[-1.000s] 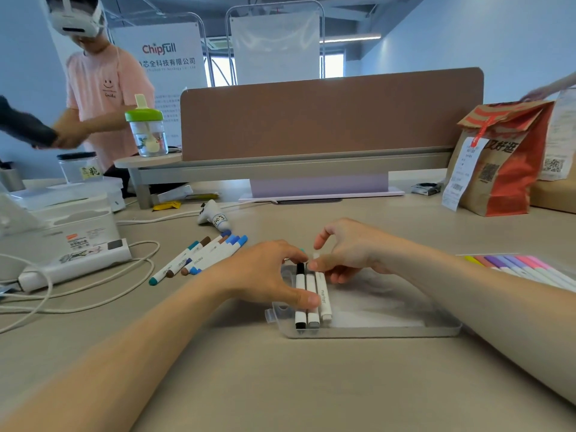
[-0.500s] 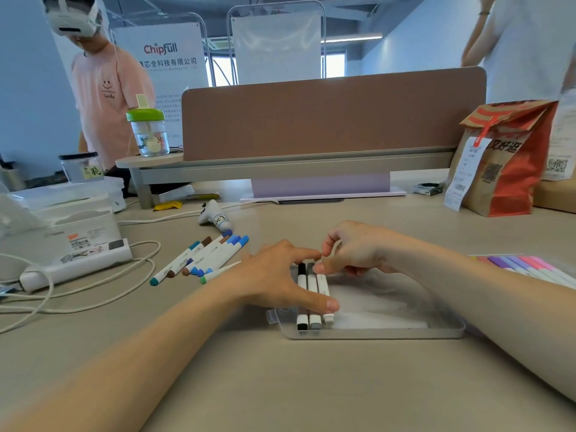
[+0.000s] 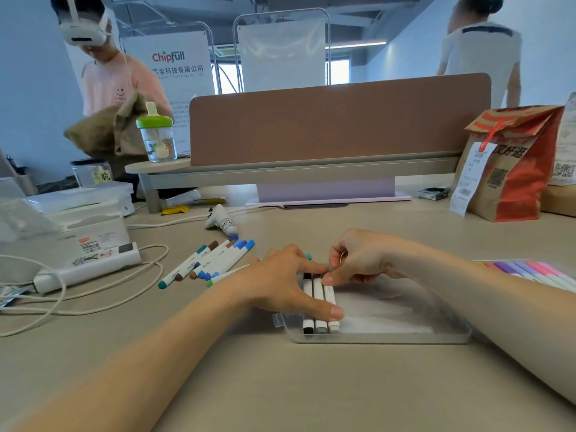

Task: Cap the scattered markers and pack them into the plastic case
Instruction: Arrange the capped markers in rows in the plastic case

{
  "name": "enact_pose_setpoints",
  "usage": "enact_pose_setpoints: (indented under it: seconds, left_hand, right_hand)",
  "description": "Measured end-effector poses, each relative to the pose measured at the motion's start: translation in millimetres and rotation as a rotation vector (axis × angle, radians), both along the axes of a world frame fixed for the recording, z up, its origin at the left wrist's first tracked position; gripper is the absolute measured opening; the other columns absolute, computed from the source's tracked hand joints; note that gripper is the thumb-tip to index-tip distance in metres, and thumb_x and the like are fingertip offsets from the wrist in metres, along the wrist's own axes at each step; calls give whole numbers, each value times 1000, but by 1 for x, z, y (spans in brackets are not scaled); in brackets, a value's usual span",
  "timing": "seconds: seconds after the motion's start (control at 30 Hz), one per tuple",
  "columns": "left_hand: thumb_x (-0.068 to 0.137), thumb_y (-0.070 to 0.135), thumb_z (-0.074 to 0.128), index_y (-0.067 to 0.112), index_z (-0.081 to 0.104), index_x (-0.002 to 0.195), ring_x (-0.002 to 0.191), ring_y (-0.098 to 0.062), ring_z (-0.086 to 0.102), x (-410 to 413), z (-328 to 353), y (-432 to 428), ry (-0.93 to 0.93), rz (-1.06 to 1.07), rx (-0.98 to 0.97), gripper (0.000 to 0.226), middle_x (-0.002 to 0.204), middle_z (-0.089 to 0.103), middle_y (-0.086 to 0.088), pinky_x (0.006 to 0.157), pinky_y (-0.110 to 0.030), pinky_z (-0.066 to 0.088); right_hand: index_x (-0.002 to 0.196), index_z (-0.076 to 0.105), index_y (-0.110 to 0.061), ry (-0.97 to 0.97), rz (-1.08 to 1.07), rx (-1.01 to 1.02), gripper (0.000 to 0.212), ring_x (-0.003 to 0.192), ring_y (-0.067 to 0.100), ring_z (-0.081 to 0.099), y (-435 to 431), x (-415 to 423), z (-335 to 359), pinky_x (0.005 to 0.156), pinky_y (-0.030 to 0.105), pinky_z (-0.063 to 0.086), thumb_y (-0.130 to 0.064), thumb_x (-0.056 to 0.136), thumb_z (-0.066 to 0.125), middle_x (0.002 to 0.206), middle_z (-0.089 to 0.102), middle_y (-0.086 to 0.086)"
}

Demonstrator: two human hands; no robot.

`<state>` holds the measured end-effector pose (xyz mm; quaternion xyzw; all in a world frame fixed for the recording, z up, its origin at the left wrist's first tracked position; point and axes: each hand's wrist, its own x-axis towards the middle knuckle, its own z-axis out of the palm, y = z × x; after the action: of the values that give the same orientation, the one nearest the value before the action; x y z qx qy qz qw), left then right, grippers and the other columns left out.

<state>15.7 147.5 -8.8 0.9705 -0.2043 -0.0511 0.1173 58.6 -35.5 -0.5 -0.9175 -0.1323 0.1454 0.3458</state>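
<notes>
Fingers [image 3: 307,267] of left hand [image 3: 280,283] press flat on markers [image 3: 318,293] in case [image 3: 405,338]; right hand [image 3: 364,260] curled.

Clear plastic case [image 3: 374,339] lies flat and open on the desk. Three capped white markers [image 3: 318,293] lie side by side at its left end, with black, grey and pale caps. Loose capped markers [image 3: 215,263] in blue, brown and teal lie left of the case. A pastel marker row [image 3: 530,271] lies to the right.
</notes>
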Motion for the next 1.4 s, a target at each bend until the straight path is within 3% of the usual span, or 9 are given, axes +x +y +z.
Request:
enact_pose_setpoints:
  seconds: [0.17, 0.27, 0.4, 0.5, 0.73, 0.93, 1.07, 1.27, 1.4]
  left_hand:
    - [68, 75, 67, 51, 45, 138, 120, -11, 40, -1, 0, 2, 2, -19, -15, 77, 133, 41, 14, 104, -36, 36]
    - [73, 63, 72, 42, 58, 126, 107, -3, 52, 6, 11, 18, -49, 30, -225, 59, 123, 53, 17, 92, -26, 45]
    - [84, 40, 74, 22, 72, 95, 82, -7, 61, 29, 25, 71, -277, 286, -321, 21, 91, 68, 9, 68, -19, 48]
    - [87, 30, 72, 10, 74, 88, 77, -15, 58, 43, 22, 114, -223, 508, -247, 20, 89, 71, -6, 64, -24, 44]
    - [88, 47, 66, 9, 73, 91, 76, -17, 58, 56, 6, 145, -15, 693, -50, 39, 89, 73, -8, 68, -30, 46]
    - [84, 40, 74, 18, 72, 105, 86, -14, 58, 52, 12, 128, 31, 595, -125, 31, 95, 68, 3, 69, -25, 46]
    - [83, 37, 75, 18, 72, 100, 90, -18, 62, 51, 16, 125, 70, 594, -159, 25, 97, 69, -2, 74, -26, 55]
    - [85, 22, 75, 15, 72, 100, 84, -18, 65, 48, 21, 126, 73, 614, -181, 16, 93, 69, -4, 66, -24, 56]
    - [87, 14, 72, 20, 63, 111, 81, -17, 63, 47, 22, 126, 52, 634, -233, 26, 93, 63, -3, 60, -22, 53]
  right_hand:
    - [76, 63, -15, 2, 29, -17, 24, 56, 15, 51, -1, -1, 0, 49, 22, 42, -24, 75, 85, 73, 59, 10]
    - [75, 63, -15, -6, 19, 6, 21, 52, 12, 54, -3, -1, 3, 48, 22, 44, -24, 78, 82, 72, 61, 6]
    - [75, 66, -13, -114, -8, 26, 22, 52, 13, 54, -1, 0, 1, 48, 25, 44, -30, 83, 78, 61, 64, -2]
    - [78, 70, -14, -154, 14, 30, 21, 55, 16, 52, 3, -3, -2, 48, 26, 42, -33, 84, 76, 65, 66, 2]
    - [78, 73, -16, -232, 47, 6, 18, 53, 3, 53, 5, -4, -6, 51, 17, 41, -32, 84, 76, 59, 65, -11]
    - [79, 74, -19, -244, 78, -38, 18, 59, 5, 55, 6, -4, -6, 60, 22, 44, -37, 82, 76, 61, 65, -11]
    - [78, 74, -19, -241, 79, -37, 18, 60, 5, 56, 5, -3, -6, 62, 24, 46, -36, 82, 76, 60, 65, -11]
    - [79, 74, -19, -246, 83, -57, 18, 60, 5, 55, 6, -3, -6, 61, 23, 45, -36, 83, 75, 61, 65, -11]
    - [80, 73, -20, -242, 77, -61, 18, 64, 8, 56, 6, -4, -5, 64, 26, 46, -37, 83, 75, 65, 65, -9]
